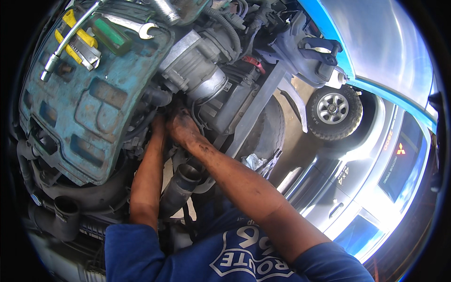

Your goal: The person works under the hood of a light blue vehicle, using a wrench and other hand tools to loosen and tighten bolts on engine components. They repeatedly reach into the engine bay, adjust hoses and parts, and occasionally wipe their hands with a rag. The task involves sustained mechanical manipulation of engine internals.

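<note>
Both my arms reach down into an engine bay. My left hand [159, 121] and my right hand [182, 124] are close together in a dark gap below a silver metal housing [206, 87]. The right hand is smeared with dark grime. Shadow and engine parts hide the fingers of both hands, so what they touch or hold does not show. To their left is a worn teal engine cover [101, 122]. A black battery-like box [230, 105] sits to the right of my right hand. Nearer my body, a wide black hose [181, 185] stands with its end open.
On the cover lie a combination wrench [129, 24], a socket on a long bar [70, 40], a yellow-handled tool [77, 40] and a green block-shaped object [112, 36]. Another open hose [66, 218] is at lower left. A silver vehicle [347, 174] stands to the right.
</note>
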`<action>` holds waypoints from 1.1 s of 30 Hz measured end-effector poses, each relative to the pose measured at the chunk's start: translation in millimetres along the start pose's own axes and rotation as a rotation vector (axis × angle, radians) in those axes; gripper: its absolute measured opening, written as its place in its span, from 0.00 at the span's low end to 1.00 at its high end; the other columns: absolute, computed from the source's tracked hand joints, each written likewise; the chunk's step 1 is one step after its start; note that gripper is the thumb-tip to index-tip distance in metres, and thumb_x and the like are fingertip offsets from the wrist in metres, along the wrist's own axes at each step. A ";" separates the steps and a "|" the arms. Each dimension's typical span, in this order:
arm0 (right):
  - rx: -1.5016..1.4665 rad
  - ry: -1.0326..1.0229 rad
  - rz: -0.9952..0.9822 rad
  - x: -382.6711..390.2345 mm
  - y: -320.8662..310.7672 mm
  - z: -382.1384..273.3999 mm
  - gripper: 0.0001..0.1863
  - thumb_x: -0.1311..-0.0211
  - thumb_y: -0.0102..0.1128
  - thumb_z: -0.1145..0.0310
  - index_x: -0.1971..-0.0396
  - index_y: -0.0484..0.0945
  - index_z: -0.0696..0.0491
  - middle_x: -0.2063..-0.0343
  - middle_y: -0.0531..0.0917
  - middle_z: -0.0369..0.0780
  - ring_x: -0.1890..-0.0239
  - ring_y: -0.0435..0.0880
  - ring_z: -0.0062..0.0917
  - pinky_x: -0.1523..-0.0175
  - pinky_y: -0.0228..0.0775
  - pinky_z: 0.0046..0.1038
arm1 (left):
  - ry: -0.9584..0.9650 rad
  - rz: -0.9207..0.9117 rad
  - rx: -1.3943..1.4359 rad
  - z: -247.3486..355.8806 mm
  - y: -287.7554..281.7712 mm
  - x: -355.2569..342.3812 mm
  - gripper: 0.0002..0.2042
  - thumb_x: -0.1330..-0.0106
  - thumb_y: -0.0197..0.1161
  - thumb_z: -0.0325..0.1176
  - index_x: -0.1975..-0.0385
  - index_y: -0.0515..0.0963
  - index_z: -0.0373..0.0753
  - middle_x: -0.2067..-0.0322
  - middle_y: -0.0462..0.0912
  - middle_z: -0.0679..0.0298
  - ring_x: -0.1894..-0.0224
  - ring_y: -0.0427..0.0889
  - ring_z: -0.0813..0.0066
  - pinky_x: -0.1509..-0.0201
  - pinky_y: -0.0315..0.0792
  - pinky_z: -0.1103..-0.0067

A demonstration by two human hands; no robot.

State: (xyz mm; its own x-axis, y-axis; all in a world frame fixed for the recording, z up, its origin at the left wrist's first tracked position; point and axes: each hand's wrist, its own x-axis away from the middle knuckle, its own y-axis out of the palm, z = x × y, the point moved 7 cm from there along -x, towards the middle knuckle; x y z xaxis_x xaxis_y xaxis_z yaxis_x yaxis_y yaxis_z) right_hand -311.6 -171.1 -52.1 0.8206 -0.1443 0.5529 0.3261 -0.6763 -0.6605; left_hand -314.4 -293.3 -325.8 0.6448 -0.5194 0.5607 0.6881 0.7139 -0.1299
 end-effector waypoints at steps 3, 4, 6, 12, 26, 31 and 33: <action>0.348 -0.138 0.083 1.2 14.2 -3.3 0.21 0.37 0.47 0.75 0.45 0.74 0.67 0.48 0.80 0.58 0.48 0.82 0.45 0.41 0.71 0.40 | -0.042 0.005 0.397 -31.2 5.4 -7.2 0.22 0.19 0.45 0.47 0.43 0.78 0.36 0.45 0.83 0.54 0.44 0.81 0.60 0.41 0.73 0.67; 0.450 -0.191 0.173 2.7 16.4 -6.1 0.19 0.40 0.50 0.76 0.50 0.78 0.67 0.52 0.81 0.56 0.52 0.82 0.45 0.45 0.73 0.41 | -0.009 -0.012 0.297 -40.8 5.4 -11.9 0.22 0.20 0.45 0.48 0.44 0.78 0.36 0.46 0.84 0.52 0.44 0.82 0.58 0.42 0.74 0.66; 0.187 -0.114 0.197 -3.8 23.1 3.8 0.19 0.40 0.50 0.76 0.50 0.78 0.66 0.52 0.81 0.55 0.51 0.82 0.45 0.44 0.73 0.41 | 0.052 -0.018 0.020 -61.3 3.9 -18.6 0.23 0.20 0.46 0.49 0.45 0.78 0.37 0.48 0.84 0.49 0.46 0.83 0.54 0.44 0.75 0.63; 0.225 -0.142 0.051 -1.4 32.6 6.6 0.20 0.39 0.50 0.75 0.48 0.77 0.66 0.51 0.81 0.56 0.47 0.82 0.45 0.41 0.71 0.40 | 0.174 -0.007 -0.314 -69.8 -0.8 -18.3 0.24 0.22 0.48 0.51 0.45 0.77 0.36 0.51 0.84 0.46 0.48 0.83 0.47 0.46 0.76 0.60; 0.598 -0.230 -0.014 2.6 -0.9 -21.0 0.23 0.36 0.51 0.71 0.45 0.76 0.68 0.46 0.79 0.59 0.47 0.84 0.46 0.42 0.77 0.38 | 0.098 0.042 -0.196 65.6 -0.8 23.3 0.19 0.22 0.50 0.44 0.48 0.79 0.34 0.50 0.84 0.52 0.47 0.82 0.66 0.43 0.74 0.69; 0.354 -0.189 0.013 1.4 -7.5 -18.3 0.22 0.36 0.51 0.71 0.43 0.77 0.60 0.47 0.80 0.56 0.44 0.82 0.46 0.42 0.77 0.38 | 0.064 0.002 -0.625 12.3 4.3 8.3 0.20 0.24 0.51 0.48 0.53 0.82 0.37 0.55 0.86 0.44 0.50 0.86 0.56 0.51 0.77 0.65; 0.386 -0.215 0.052 1.2 -5.0 -17.9 0.22 0.35 0.51 0.71 0.43 0.78 0.59 0.48 0.81 0.55 0.46 0.83 0.45 0.43 0.77 0.39 | 0.053 -0.008 -0.660 2.7 6.5 6.7 0.20 0.24 0.51 0.49 0.53 0.82 0.38 0.56 0.86 0.44 0.51 0.86 0.56 0.52 0.77 0.66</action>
State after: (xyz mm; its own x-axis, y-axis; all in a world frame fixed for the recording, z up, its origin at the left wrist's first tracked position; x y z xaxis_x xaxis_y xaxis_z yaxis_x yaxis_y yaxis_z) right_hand -320.6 -180.8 -39.1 0.9061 0.0103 0.4229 0.3999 -0.3468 -0.8484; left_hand -306.5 -290.9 -320.8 0.6424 -0.5580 0.5254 0.7420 0.2810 -0.6087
